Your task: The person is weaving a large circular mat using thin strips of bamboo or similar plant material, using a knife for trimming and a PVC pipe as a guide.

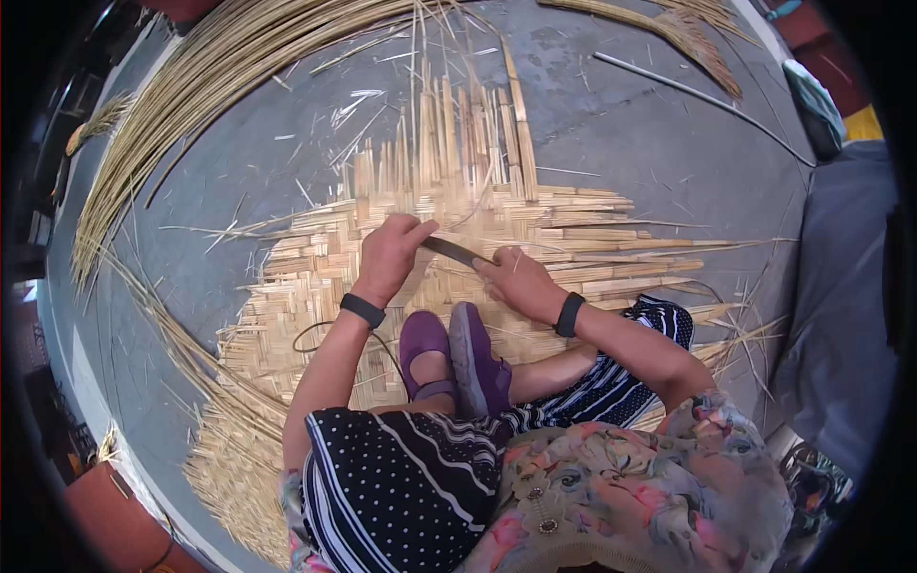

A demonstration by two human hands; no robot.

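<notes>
A flat, dark, slightly curved strip (451,250) spans the gap between my two hands; what it is made of I cannot tell. My left hand (386,253) is closed on its left end, thumb pointing right. At the other end my right hand (522,284) pinches it between thumb and fingers. Beneath both hands lies a partly woven reed mat (315,250) in pale straw colour. Unwoven split reeds (468,134) stick out from its far edge, and more point off to the right. A thin dark strand (320,328) loops out beside my left forearm.
My feet in purple shoes (425,342) rest on the mat just below my hands. A large bundle of long reeds (181,105) curves along the far left. At the right lie a thin pale rod (688,91) and grey cloth (841,286). Reed scraps litter the grey floor (630,143).
</notes>
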